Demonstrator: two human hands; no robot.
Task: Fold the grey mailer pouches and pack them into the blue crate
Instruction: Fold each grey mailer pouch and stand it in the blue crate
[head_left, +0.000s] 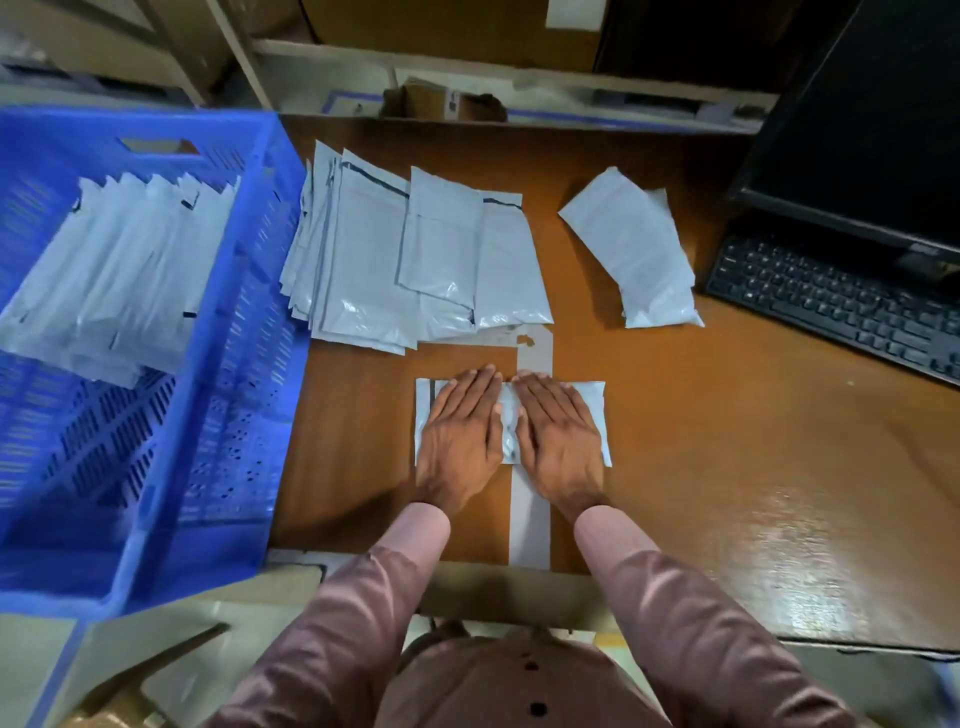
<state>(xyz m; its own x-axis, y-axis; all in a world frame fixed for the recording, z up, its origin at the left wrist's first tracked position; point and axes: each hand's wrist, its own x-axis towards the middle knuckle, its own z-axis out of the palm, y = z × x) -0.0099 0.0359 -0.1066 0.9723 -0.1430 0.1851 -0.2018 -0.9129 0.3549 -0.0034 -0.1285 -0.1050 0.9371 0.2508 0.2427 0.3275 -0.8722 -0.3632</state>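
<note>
2 hands, 1 pouch, approx.

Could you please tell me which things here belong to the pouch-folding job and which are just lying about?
Job: pouch pressed flat under left hand and right hand; pouch pile; folded pouches; crate with packed pouches.
Lying about: keyboard; monitor; tape strip.

Dusty-pink long sleeves, dark-buttoned shirt front
</note>
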